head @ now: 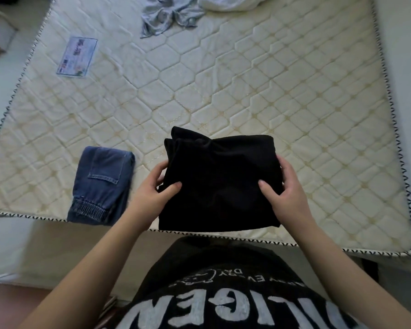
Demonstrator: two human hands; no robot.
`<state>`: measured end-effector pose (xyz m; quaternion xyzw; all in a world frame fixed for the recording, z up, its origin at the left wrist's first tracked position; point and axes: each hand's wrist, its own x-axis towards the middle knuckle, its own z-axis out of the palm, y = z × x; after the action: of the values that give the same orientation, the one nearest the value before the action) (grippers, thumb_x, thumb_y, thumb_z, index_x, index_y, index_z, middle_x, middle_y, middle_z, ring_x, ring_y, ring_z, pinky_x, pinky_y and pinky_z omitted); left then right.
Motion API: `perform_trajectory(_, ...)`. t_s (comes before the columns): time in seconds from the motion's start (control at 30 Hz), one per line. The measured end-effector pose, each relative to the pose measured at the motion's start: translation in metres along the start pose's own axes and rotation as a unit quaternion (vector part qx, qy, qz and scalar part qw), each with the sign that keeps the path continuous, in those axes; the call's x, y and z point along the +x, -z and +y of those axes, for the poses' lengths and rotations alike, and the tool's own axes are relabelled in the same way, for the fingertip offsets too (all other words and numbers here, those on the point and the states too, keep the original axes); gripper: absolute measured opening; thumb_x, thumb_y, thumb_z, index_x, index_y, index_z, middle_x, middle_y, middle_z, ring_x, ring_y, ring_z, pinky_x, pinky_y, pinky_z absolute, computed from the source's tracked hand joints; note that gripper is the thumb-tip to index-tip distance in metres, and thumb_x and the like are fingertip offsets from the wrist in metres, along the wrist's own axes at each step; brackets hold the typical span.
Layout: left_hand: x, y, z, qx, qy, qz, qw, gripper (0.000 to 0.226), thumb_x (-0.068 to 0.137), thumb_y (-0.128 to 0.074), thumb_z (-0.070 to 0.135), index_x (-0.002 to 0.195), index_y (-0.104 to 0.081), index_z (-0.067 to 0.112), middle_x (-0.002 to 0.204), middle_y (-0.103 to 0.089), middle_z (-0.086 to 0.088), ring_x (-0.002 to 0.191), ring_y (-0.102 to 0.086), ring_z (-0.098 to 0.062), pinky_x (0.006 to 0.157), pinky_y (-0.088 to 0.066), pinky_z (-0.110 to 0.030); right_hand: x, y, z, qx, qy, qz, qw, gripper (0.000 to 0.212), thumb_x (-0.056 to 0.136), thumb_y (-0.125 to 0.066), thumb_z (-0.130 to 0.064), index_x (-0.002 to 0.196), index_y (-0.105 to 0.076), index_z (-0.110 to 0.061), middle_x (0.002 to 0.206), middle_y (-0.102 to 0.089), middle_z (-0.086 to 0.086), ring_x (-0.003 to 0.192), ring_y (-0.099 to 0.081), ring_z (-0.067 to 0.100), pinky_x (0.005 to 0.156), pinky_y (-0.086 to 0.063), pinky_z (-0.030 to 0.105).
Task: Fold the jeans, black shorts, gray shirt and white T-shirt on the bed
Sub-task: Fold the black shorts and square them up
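The black shorts (pixel 220 181), folded into a thick rectangle, are gripped at their left edge by the left hand (pixel 158 189) and at their right edge by the right hand (pixel 284 188), over the near edge of the bed (pixel 223 91). Left of the shorts, folded jeans (pixel 102 184) lie on the bed. Well beyond them, the crumpled gray shirt (pixel 169 14) and white T-shirt (pixel 226 2) are seen.

The folded black shorts (pixel 220 179) are at the near edge of the bed (pixel 223 91), held between the left hand (pixel 152 193) and the right hand (pixel 285 188). The folded jeans (pixel 102 184) lie on the bed to the left of them. The gray shirt (pixel 169 15) and, to its right, the white T-shirt (pixel 228 2) lie at the far side, and a label (pixel 77 55) is on the mattress at the far left.
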<state>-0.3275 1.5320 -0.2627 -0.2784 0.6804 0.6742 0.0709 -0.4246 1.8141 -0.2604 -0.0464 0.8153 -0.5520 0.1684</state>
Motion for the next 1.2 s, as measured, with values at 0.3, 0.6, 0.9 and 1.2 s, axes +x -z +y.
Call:
perform_trajectory(0.3,-0.065,-0.019,0.004,-0.017,0.008,0.090,0.996,0.046,0.087,-0.070,0.027,0.115,-0.055,0.061,0.112,-0.068,0.020,0.104,-0.066,-0.004,0.077,-0.056,-0.023,0.001,0.016,-0.009,-0.009,0.047,-0.082,0.995,0.062,0.090,-0.065,-0.018,0.142,-0.039,-0.038,0.131,-0.053,-0.026,0.117,-0.049,-0.011,0.089,-0.039,0.001)
perform_trajectory(0.6,-0.109,0.003,-0.020,-0.096,0.007,0.184,0.978,0.056,0.071,-0.075,0.045,0.123,-0.055,0.054,0.117,-0.068,0.016,0.107,-0.065,-0.003,0.087,-0.055,-0.028,0.016,-0.021,-0.032,-0.029,0.097,-0.183,0.978,0.059,0.089,-0.065,-0.014,0.139,-0.043,-0.036,0.120,-0.053,-0.038,0.110,-0.052,-0.015,0.081,-0.040,-0.001)
perform_trajectory(0.9,-0.143,0.091,-0.072,-0.214,-0.003,0.290,0.933,0.062,0.071,-0.077,0.038,0.129,-0.056,0.038,0.121,-0.067,0.009,0.112,-0.064,-0.013,0.090,-0.053,-0.032,0.018,-0.142,-0.084,-0.085,0.140,-0.273,0.948,0.060,0.090,-0.064,-0.016,0.137,-0.041,-0.046,0.118,-0.055,-0.033,0.108,-0.055,-0.010,0.085,-0.045,0.014)
perform_trajectory(1.2,-0.172,0.183,-0.129,-0.299,0.000,0.368,0.880,0.040,0.084,-0.072,0.020,0.111,-0.060,0.048,0.115,-0.070,0.014,0.108,-0.066,-0.011,0.078,-0.055,-0.022,0.003,-0.279,-0.114,-0.112,0.157,-0.330,0.924,0.059,0.089,-0.063,-0.018,0.137,-0.041,-0.044,0.123,-0.058,-0.020,0.112,-0.054,-0.003,0.088,-0.043,0.018)
